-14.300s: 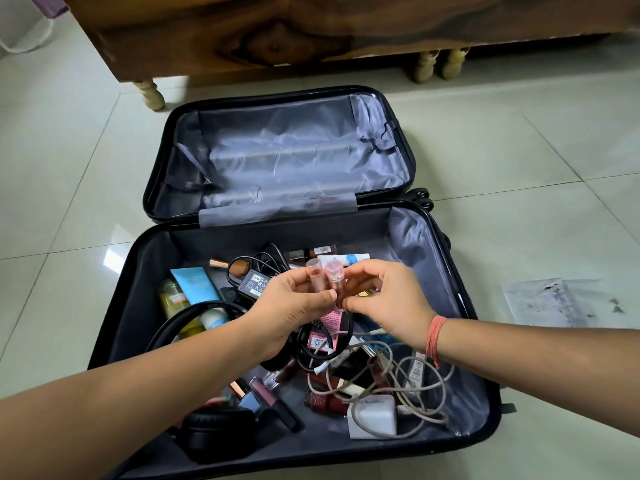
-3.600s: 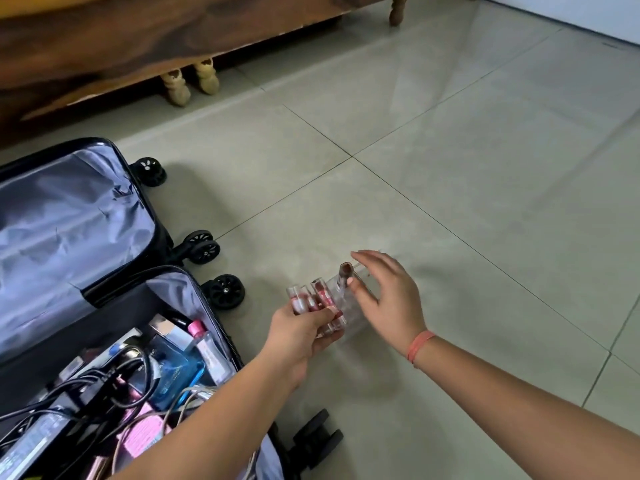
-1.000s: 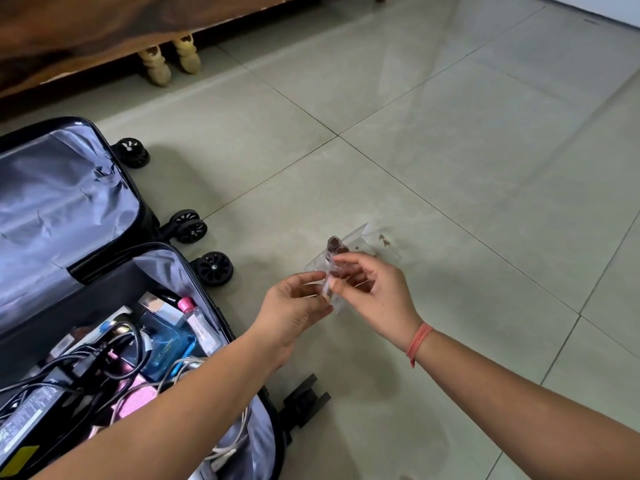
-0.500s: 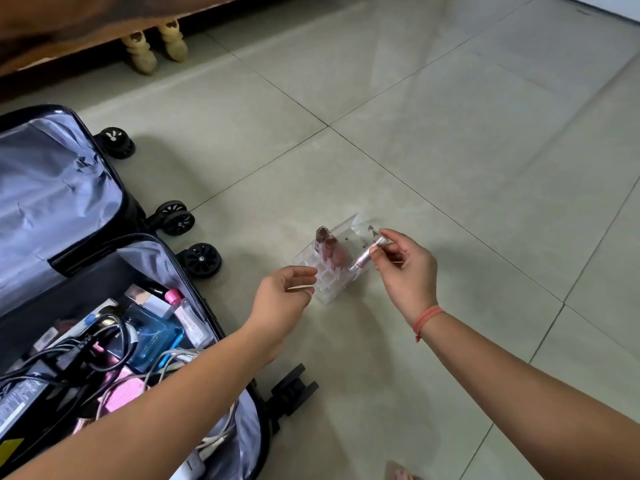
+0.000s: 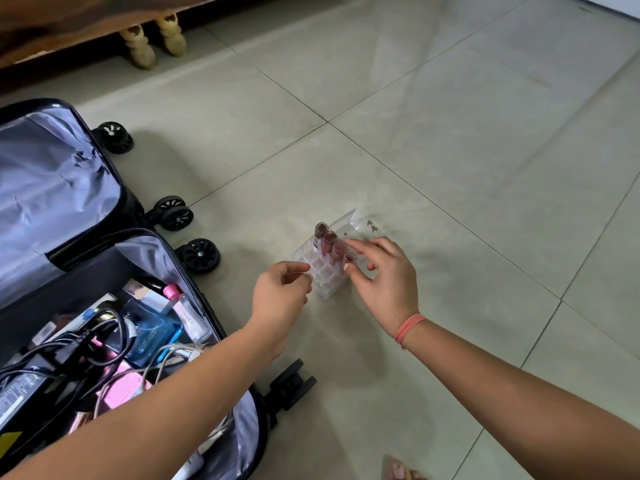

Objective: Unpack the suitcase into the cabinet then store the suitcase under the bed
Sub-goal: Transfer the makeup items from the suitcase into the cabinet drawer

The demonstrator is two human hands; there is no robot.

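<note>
The suitcase lies open on the floor at the left, with cables and bottles in its near half. Right of it stands the organizer — tubes upright in its far row — between the left hand and the right hand. The bed lies behind.

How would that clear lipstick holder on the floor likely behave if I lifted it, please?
Probably rigid and light: the clear holder looks like thin hard plastic. Its upright tubes stand in one row, so tilting may spill them.
</note>
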